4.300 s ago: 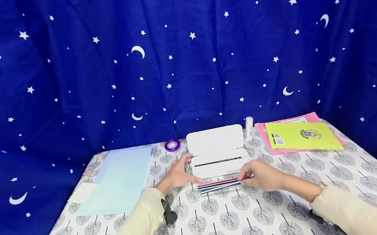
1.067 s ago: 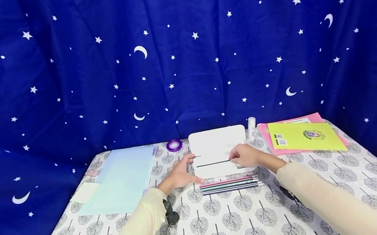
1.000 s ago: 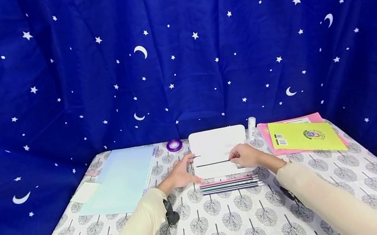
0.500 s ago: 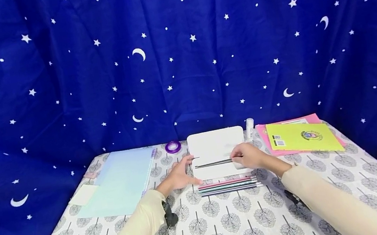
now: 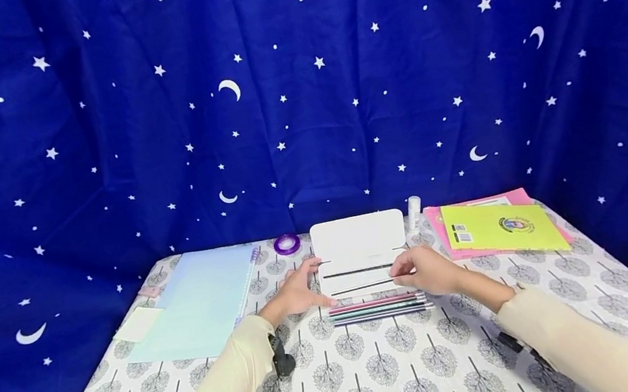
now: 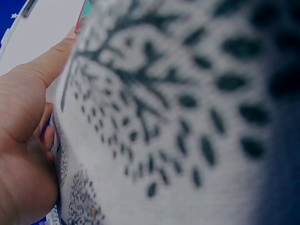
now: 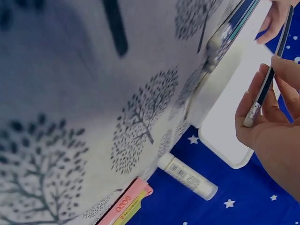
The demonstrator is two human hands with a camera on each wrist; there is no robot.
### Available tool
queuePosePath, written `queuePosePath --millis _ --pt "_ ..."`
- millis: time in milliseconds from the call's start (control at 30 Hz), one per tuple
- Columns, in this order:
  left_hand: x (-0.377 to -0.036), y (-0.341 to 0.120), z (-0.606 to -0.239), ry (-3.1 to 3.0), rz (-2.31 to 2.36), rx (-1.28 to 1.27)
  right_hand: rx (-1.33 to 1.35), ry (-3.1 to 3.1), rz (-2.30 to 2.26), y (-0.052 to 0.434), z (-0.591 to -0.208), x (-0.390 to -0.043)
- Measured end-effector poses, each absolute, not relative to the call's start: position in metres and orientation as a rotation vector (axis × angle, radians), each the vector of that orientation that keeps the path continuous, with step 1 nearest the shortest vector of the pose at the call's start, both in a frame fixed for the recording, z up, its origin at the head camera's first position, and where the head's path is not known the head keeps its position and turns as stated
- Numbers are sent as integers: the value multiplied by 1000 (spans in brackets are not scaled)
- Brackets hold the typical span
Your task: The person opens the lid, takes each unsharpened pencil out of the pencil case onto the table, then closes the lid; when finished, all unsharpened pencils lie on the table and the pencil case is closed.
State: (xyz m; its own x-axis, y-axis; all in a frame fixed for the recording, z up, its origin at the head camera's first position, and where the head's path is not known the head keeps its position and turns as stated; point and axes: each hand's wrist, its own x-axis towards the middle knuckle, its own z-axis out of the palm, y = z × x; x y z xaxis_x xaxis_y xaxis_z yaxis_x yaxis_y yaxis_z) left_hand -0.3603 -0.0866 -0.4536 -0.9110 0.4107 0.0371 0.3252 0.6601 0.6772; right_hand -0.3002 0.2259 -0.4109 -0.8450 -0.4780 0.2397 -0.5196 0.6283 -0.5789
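- Right grip: a dark pencil is pinched near its eraser end between thumb and fingertips, as seen plainly in the right wrist view.
- Left grip: the fingers are held fairly straight and laid against the left edge of the white case; nothing is seen to be clasped.
- Much of the left wrist view is filled by blurred patterned cloth; only the palm and a sliver of the case are made out there, and the fingertips are cut off.
- Whether the held pencil touches the case floor cannot be told; it is seen lying across the near part of the open case, slightly tilted.
- A second dark pencil is seen lying in the case, just beyond the held one.
- A row of coloured pencils is laid on the worktop, just in front of the case, between the two grips and nearer the person.
- A glue stick is stood just beside the case's right far corner; its label is too small to be read.
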Motion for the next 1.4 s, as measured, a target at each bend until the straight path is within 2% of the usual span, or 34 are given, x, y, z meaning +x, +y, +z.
queuePosePath --millis 500,1400 --pt "-362 -87 -455 2742 1092 606 892 -2833 1032 227 -409 -262" --pt "-361 -88 -454 2755 1091 620 909 -2795 924 215 -428 -256"
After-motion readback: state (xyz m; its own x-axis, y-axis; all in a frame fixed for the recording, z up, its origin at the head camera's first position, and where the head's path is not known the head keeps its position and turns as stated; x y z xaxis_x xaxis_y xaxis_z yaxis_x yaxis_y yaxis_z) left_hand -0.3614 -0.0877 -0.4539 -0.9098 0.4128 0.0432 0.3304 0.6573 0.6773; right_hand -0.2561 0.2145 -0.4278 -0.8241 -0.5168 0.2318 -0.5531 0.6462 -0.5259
